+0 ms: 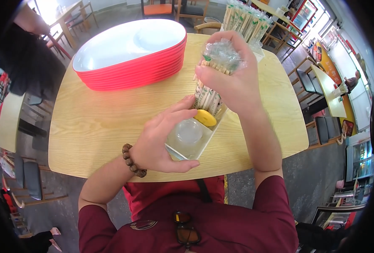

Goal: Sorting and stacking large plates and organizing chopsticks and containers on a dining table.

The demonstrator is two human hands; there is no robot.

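Note:
My right hand point(233, 78) grips the top of a bundle of paper-wrapped chopsticks point(208, 99), with crumpled clear plastic point(222, 55) bunched at its upper end. The bundle's lower end meets a white holder box point(203, 145) on the table; how deep it sits inside I cannot tell. At the box's left side my left hand point(161, 133) rests with fingers spread and thumb along the near edge. Inside the box's near compartment is a round clear container point(189, 131). A yellow round lid-like piece point(205, 117) lies between it and the chopsticks.
A stack of red oval trays with white insides point(128, 55) stands at the table's far left. Another holder full of wrapped chopsticks point(246, 23) is at the far right edge. Around the wooden table point(111, 126) are chairs and other tables; a person in black point(26, 55) stands at left.

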